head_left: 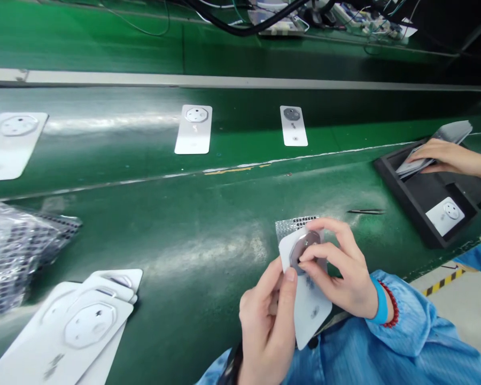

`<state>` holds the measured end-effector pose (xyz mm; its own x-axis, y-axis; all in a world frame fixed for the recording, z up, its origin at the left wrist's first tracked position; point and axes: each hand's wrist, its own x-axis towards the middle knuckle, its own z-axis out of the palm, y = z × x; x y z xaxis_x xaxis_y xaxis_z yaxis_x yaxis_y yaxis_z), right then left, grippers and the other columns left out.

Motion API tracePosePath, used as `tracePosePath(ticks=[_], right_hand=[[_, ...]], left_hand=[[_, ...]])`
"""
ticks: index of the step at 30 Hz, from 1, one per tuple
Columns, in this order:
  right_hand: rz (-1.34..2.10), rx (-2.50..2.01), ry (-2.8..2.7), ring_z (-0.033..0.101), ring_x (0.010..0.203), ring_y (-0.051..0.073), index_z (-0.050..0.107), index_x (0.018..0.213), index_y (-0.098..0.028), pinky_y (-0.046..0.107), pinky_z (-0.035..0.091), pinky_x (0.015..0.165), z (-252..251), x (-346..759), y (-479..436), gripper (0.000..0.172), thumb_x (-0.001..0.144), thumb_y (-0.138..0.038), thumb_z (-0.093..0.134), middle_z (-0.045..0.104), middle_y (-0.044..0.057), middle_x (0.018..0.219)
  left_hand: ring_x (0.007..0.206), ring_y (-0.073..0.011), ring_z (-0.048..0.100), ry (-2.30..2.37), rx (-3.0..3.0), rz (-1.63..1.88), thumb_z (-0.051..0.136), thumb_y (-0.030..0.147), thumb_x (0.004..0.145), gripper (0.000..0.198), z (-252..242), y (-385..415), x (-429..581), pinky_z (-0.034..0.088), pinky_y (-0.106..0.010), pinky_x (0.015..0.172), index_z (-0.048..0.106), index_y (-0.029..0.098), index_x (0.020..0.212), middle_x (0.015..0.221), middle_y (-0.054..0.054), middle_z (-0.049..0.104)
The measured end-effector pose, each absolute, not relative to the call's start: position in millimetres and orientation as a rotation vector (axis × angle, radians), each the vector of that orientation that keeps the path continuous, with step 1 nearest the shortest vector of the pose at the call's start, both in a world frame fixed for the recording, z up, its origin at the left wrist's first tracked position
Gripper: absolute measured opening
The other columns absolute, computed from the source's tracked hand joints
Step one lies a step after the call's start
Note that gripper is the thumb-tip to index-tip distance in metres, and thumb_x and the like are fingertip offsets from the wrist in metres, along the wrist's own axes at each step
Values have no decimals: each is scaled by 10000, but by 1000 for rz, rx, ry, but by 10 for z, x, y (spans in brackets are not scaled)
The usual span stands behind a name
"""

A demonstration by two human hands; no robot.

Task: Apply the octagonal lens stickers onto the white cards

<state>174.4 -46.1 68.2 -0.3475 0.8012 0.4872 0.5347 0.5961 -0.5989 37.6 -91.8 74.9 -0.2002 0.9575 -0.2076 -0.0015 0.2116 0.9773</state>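
A pale phone back panel [310,310] with a dark round camera ring [300,248] is held tilted over the near edge of the bench. My left hand [268,321] pinches the panel's left edge between thumb and fingers. My right hand [340,267] has its thumb and index finger pressed together at the camera ring; anything small between those fingertips is hidden. Just behind the panel lies a sheet with rows of black dots [291,225], partly covered by the panel and my right hand.
Stacked panels [90,321] and a plastic bag of black-dotted sheets [12,256] lie left. Single panels [194,136] rest along the back strip. Tweezers [366,212] lie right, before a black tray [404,206] where another person's hand [449,155] holds several panels.
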Motion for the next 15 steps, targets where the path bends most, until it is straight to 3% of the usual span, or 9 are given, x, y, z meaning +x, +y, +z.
tracePosePath(ticks=[6,15], right_hand=[[497,-1043,-1971,571,1111,229,631,942,-210,410,517,918,679,1745,-464,79,914,-152,585,550,102,1253],[664,-1070,-1894,541,1230,274,655,1007,-221,472,467,1016,619,1768,-393,139,874,-188,634,546,113,1343]], left_hand=[[376,-87,425,1460,965,1193,588,366,893,266,765,-943,370,359,-170,355,762,191,990,474,30,539],[385,-92,416,1417,952,1131,570,410,901,302,697,-924,359,346,-173,357,752,195,1009,474,30,527]])
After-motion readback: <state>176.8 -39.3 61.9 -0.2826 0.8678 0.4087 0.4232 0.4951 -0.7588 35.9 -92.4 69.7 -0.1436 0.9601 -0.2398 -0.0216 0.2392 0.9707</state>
